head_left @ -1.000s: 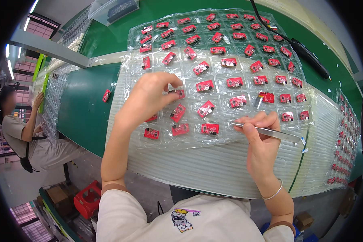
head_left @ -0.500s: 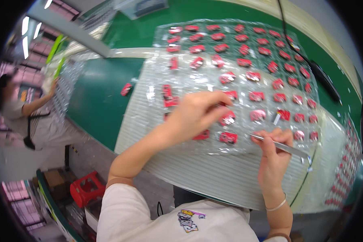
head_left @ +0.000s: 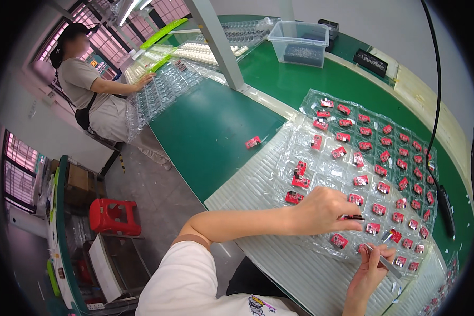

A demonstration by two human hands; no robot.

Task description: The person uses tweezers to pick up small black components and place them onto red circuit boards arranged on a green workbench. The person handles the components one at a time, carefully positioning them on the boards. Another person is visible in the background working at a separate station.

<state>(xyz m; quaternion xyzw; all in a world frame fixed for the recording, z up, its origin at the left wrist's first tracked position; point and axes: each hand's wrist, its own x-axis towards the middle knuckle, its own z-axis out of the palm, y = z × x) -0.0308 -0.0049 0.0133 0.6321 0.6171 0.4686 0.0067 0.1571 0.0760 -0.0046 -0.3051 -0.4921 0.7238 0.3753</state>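
Note:
My left hand (head_left: 324,211) is closed in a pinch over the clear plastic tray (head_left: 329,175), with a small red circuit board (head_left: 351,217) seen nearly edge-on between thumb and fingers. Below it, at the tray's near edge, my right hand (head_left: 370,274) grips metal tweezers (head_left: 388,267). Their tips point up and left, close to a red board in a pocket; whether they touch it I cannot tell. Many small red boards with dark parts lie in the tray's pockets. One of them (head_left: 392,236) carries a pale strip, just above my right hand.
A lone red board (head_left: 253,142) lies on the green table (head_left: 210,126). A clear bin (head_left: 298,44) stands at the back, left of a black cable (head_left: 436,79). Far left, a person (head_left: 89,84) handles another clear tray (head_left: 166,95). A red stool (head_left: 114,217) is on the floor.
The view has swung left, bringing the bin and the other person further in. A red board now shows in my left hand's pinch. The tweezers are still in my right hand.

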